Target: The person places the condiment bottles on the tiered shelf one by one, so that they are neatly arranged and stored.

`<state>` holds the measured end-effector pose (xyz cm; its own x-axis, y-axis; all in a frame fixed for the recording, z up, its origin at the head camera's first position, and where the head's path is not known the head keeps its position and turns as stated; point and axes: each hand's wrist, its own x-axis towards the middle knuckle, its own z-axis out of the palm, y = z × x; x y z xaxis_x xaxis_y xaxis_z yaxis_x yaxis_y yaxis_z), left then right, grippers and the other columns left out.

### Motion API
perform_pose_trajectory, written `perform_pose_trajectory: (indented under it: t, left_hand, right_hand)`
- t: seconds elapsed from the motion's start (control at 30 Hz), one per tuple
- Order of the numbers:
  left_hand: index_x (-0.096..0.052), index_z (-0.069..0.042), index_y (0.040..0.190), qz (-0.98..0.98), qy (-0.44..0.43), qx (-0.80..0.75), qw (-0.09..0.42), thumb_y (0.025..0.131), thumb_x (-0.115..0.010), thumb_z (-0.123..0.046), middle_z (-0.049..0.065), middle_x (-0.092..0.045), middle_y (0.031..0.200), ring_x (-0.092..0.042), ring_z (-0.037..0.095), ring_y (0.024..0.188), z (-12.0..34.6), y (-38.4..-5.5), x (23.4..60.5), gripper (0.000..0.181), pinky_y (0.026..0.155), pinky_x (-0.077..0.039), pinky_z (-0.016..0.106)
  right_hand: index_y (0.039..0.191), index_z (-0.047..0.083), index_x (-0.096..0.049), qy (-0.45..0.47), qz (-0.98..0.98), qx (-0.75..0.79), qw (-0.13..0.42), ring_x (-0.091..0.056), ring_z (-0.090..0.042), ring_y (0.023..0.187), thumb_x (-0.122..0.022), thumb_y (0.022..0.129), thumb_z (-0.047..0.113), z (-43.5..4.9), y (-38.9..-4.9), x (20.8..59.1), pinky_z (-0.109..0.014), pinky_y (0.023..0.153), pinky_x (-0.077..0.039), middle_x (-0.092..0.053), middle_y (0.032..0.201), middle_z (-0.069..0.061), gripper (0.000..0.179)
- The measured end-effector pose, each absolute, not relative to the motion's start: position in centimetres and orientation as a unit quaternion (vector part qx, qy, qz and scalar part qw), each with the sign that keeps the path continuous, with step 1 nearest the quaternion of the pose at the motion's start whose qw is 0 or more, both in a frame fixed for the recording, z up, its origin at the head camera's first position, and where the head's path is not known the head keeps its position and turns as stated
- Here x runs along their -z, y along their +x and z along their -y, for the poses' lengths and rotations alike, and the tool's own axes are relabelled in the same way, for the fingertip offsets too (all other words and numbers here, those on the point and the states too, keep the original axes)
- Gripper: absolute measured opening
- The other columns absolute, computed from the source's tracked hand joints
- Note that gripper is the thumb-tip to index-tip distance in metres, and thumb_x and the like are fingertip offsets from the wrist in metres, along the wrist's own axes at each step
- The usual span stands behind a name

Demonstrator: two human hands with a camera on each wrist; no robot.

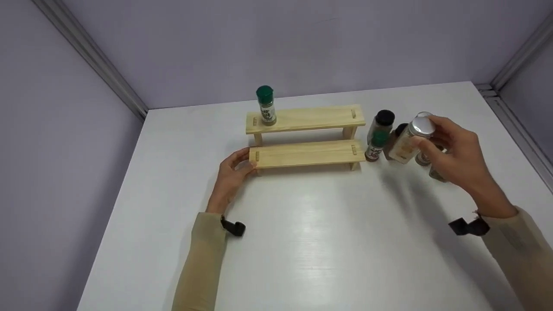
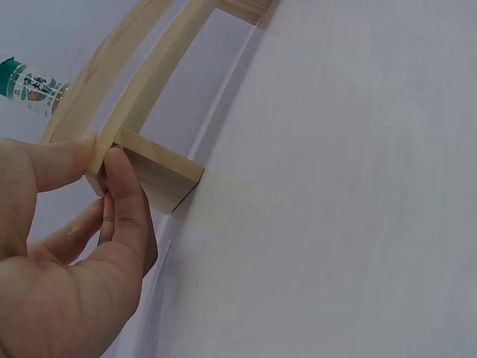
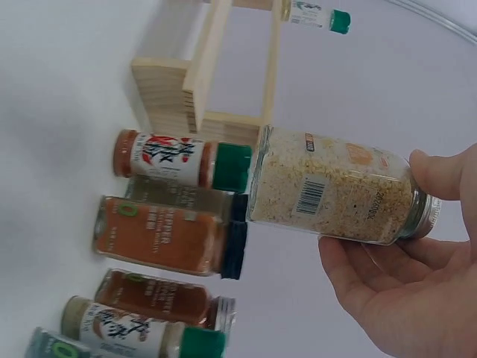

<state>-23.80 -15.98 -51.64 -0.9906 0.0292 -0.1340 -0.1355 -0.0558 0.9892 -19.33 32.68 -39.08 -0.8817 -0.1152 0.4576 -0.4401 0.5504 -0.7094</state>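
Left hand: thumb and fingers pinch the left end of the lower pale wooden shelf. Right hand: thumb and fingers curl round the lid end of 1 silver-lidded clear glass jar of pale granules, tilted, raised by clustered glass spice jars right of the shelf. 1 green-capped clear bottle stands near the higher pale wooden shelf's left edge; bare board runs rightward. White tabletop spreads in front.

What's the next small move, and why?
Perhaps carry the silver-lidded squarish glass jar left toward the lower pale wooden shelf: the right hand holds it raised, the left hand grips that shelf, and the upper shelf bears a round green-capped bottle.
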Motion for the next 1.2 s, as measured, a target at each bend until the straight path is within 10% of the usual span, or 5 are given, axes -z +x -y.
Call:
perform_pose_trajectory:
  t: [0.23,0.53,1.2]
  left_hand:
    - [-0.054,-0.004,0.154,-0.683,-0.039,-0.727,0.058,0.103,-0.069,-0.001,0.016,-0.055,0.147,-0.057,0.026,0.130,15.9,-24.1,51.5,0.052,0.097,-0.061,0.026]
    - [-0.055,-0.005,0.154,-0.684,-0.043,-0.725,0.058,0.104,-0.069,-0.003,0.016,-0.056,0.147,-0.058,0.026,0.130,15.8,-23.9,51.6,0.052,0.099,-0.061,0.028]
    - [-0.055,-0.008,0.155,-0.706,-0.040,-0.704,0.062,0.105,-0.069,-0.008,0.013,-0.056,0.149,-0.055,0.025,0.136,16.0,-23.7,51.7,0.052,0.103,-0.059,0.030]
  right_hand:
    - [0.147,-0.004,-0.058,0.185,0.865,-0.438,0.161,-0.062,0.007,0.117,-0.069,0.103,0.002,-31.7,-20.3,37.1,-0.004,0.098,-0.049,-0.062,0.127,0.015,0.046]
    - [0.149,0.000,-0.057,0.191,0.872,-0.433,0.121,-0.062,0.008,0.113,-0.068,0.106,0.013,-29.6,-21.7,34.8,-0.006,0.096,-0.050,-0.067,0.132,-0.019,0.047]
    - [0.153,0.007,-0.056,0.228,0.860,-0.457,0.012,-0.068,-0.016,0.123,-0.066,0.108,0.026,-23.4,-26.6,31.8,-0.023,0.105,-0.055,-0.066,0.140,-0.014,0.050]
